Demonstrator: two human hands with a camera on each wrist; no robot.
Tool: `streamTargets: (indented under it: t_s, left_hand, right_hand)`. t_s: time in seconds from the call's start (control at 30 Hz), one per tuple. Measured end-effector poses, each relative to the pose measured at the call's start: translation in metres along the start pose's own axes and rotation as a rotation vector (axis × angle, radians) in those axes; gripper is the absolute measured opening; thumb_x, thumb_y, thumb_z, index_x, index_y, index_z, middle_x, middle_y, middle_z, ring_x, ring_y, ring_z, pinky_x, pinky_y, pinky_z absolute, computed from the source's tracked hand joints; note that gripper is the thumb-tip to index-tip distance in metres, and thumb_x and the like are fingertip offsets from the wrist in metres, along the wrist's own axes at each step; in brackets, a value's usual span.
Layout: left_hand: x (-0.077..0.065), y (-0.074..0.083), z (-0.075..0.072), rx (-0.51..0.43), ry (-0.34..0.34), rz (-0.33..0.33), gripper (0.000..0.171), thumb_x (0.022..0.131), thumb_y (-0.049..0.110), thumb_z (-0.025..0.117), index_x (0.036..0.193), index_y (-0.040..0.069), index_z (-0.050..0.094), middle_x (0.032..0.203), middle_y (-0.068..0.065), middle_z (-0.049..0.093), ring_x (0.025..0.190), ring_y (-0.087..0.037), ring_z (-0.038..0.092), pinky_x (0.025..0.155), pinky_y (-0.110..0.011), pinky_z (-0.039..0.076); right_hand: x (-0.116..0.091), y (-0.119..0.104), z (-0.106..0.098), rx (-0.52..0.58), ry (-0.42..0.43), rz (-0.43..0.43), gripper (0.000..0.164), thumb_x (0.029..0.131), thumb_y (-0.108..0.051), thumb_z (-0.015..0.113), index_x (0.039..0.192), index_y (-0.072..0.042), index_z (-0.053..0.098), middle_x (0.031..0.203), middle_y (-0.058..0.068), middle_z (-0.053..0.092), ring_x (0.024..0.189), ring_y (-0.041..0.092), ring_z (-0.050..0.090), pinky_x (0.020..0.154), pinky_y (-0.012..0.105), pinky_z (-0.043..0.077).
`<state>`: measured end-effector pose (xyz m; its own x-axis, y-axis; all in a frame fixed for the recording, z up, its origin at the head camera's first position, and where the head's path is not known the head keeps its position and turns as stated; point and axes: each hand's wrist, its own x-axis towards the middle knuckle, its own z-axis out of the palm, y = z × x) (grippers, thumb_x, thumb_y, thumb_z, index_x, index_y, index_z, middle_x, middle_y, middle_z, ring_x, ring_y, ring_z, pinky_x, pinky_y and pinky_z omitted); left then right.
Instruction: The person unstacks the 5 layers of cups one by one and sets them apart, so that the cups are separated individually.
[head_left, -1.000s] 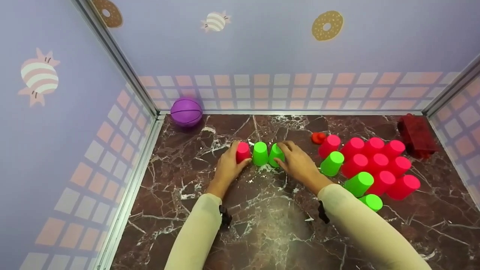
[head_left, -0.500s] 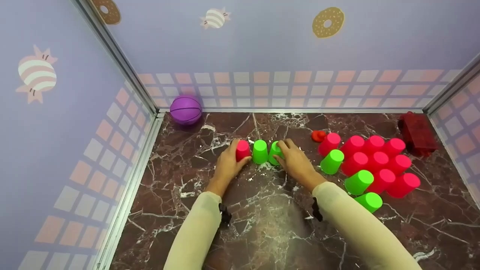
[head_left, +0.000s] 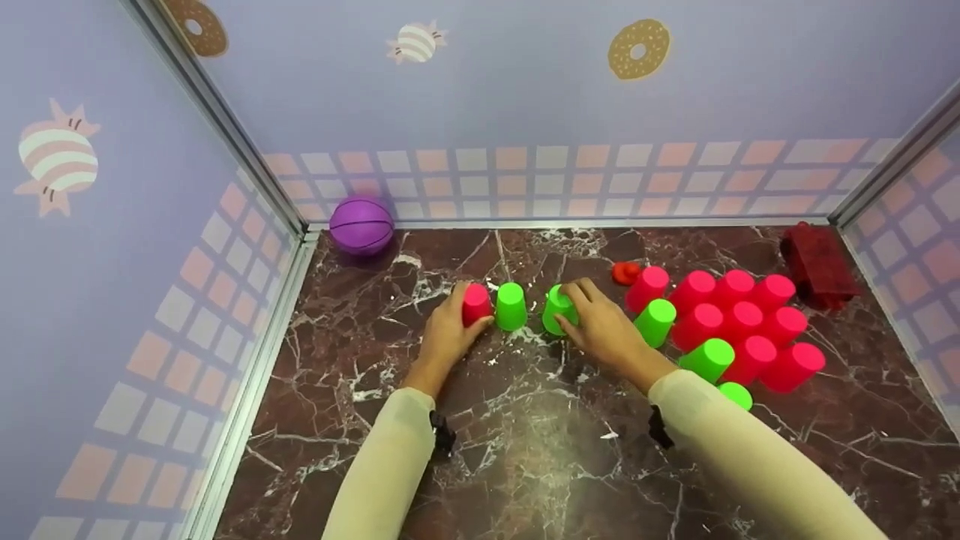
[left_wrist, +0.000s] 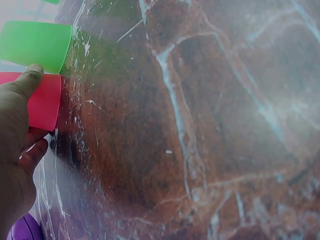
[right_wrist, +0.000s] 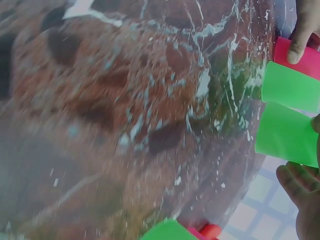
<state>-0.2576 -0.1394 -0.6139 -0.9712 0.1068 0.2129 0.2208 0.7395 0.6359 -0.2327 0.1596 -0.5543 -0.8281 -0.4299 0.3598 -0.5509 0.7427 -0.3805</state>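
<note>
My left hand point(head_left: 444, 336) grips an upside-down red plastic cup point(head_left: 476, 305) by its sides, with the thumb at the front, as the left wrist view also shows. Just right of it stands an upside-down green cup point(head_left: 511, 307), which neither hand holds. A second green cup point(head_left: 556, 313) is between the thumb and fingers of my right hand point(head_left: 606, 324), with a small gap between it and the middle cup. In the right wrist view this held green cup point(right_wrist: 285, 134) is seen from the side, and part of the right hand point(right_wrist: 305, 200) is cut off by the frame.
To the right several red cups point(head_left: 742, 324) stand upside down in a cluster, with green cups point(head_left: 656, 321) along its near left side. A small red object point(head_left: 625, 273), a dark red block point(head_left: 820, 266) and a purple ball point(head_left: 361, 226) lie farther back. Walls enclose the marbled surface point(head_left: 517, 435).
My right hand has shifted slightly right with its green cup, widening the gap to the middle one. The left hand still holds the red cup. The head view has turned a little.
</note>
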Motion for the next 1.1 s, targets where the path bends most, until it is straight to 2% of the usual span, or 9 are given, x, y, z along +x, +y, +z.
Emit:
streamTargets:
  t_s: [0.37,0.6,0.77,0.93,1.1]
  left_hand:
    - [-0.002,-0.002,-0.001,0.03,0.034,0.015,0.075,0.094,0.034,0.088,0.153,0.006,0.051,0.127,-0.03,0.076,0.115,-0.05,0.076,0.1,-0.063,0.062]
    - [-0.001,0.0,-0.001,0.019,0.02,0.003,0.075,0.095,0.032,0.089,0.154,0.006,0.051,0.128,-0.03,0.075,0.116,-0.05,0.076,0.103,-0.062,0.062]
    - [0.001,0.0,0.001,0.022,0.019,0.003,0.075,0.095,0.032,0.089,0.154,0.008,0.051,0.129,-0.029,0.075,0.117,-0.049,0.076,0.103,-0.062,0.061]
    - [0.0,0.0,0.003,0.016,0.023,0.013,0.075,0.095,0.033,0.088,0.154,0.007,0.05,0.13,-0.029,0.075,0.117,-0.05,0.075,0.103,-0.062,0.061]
    - [-0.001,-0.001,0.003,-0.008,0.04,0.021,0.076,0.094,0.033,0.089,0.154,0.008,0.05,0.13,-0.03,0.074,0.116,-0.052,0.075,0.101,-0.065,0.061]
  right_hand:
    - [-0.034,0.011,-0.038,-0.005,0.001,-0.097,0.044,0.097,-0.014,0.085,0.132,-0.003,0.062,0.128,0.016,0.066,0.101,0.032,0.073,0.085,0.047,0.067]
    - [-0.068,0.029,-0.055,-0.044,-0.007,-0.071,0.049,0.093,-0.013,0.089,0.133,-0.005,0.062,0.129,0.014,0.066,0.089,0.03,0.073,0.077,0.046,0.067]
    - [-0.091,0.042,-0.062,-0.08,0.006,-0.081,0.052,0.088,-0.01,0.092,0.131,-0.004,0.063,0.124,0.015,0.066,0.091,0.03,0.073,0.075,0.045,0.067]
    - [-0.106,0.051,-0.068,-0.11,-0.015,-0.071,0.056,0.085,-0.01,0.095,0.13,-0.006,0.063,0.122,0.013,0.065,0.086,0.025,0.071,0.072,0.041,0.067]
    - [-0.117,0.057,-0.071,-0.122,-0.044,-0.058,0.056,0.087,-0.013,0.094,0.132,-0.007,0.063,0.125,0.013,0.065,0.083,0.024,0.071,0.074,0.041,0.068]
